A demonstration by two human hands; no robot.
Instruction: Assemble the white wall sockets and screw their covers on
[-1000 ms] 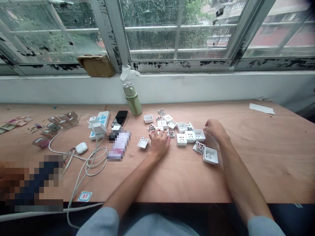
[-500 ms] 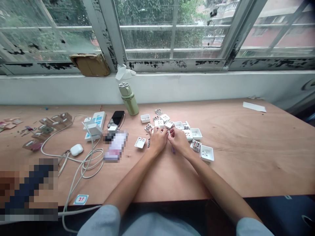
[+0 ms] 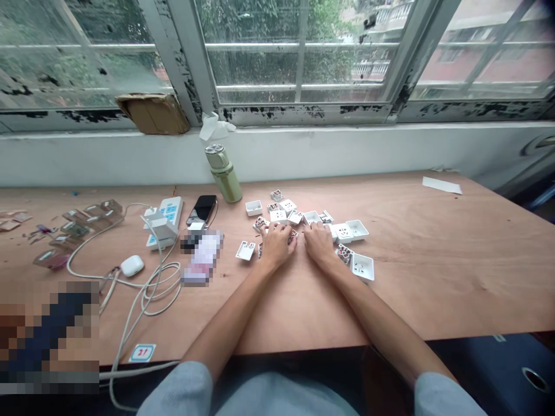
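Note:
My left hand [image 3: 277, 245] and my right hand [image 3: 319, 242] rest side by side on a loose heap of white electrical socket parts, fingers curled downward. Near them lie a white socket faceplate [image 3: 278, 216] and an open white socket box [image 3: 362, 267]. A socket insert with red and metal contacts [image 3: 344, 253] sits just right of my right hand. Another white plate [image 3: 245, 250] lies left of my left hand. My fingers hide whatever is directly beneath them, so I cannot tell whether either hand holds a piece.
On the wooden table [image 3: 433, 277] stand a green bottle [image 3: 223, 173], a power strip [image 3: 167, 222] and a black phone [image 3: 203, 209]. White cables, an earbud case [image 3: 132, 266] and small plastic packets [image 3: 82, 222] lie left. A window runs behind.
My right hand has moved left from beside the far boxes to the heap, close to my left hand. The two hands touched half a second ago and now stand slightly apart.

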